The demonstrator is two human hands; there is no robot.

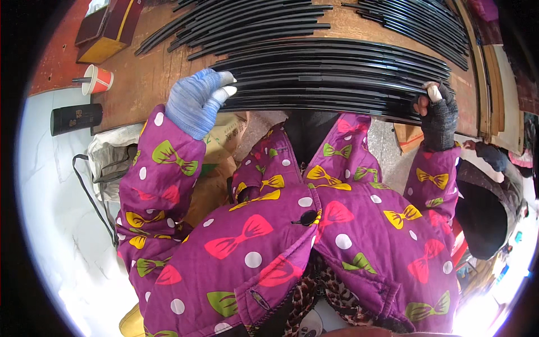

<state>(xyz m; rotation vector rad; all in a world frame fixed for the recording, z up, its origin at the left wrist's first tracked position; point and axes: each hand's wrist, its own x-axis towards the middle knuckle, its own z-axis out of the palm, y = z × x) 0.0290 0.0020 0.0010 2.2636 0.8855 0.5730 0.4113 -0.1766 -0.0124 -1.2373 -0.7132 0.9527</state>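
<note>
A layer of long, thin black rods lies side by side along the table's near edge. My left hand, in a light blue glove with white-covered fingertips, is closed in a pinch at the left end of one black rod. At that rod's right end, my right hand is closed around it. It wears a dark grey fingerless glove, with a white cover on one finger. The rod stretches level between both hands, over or among the others; whether it is lifted clear of them I cannot tell.
More black rods lie farther back, with another bundle at the far right. A paper cup, a black cylinder and a dark red box are on the left. Wooden strips edge the table's right side. Another person is at right.
</note>
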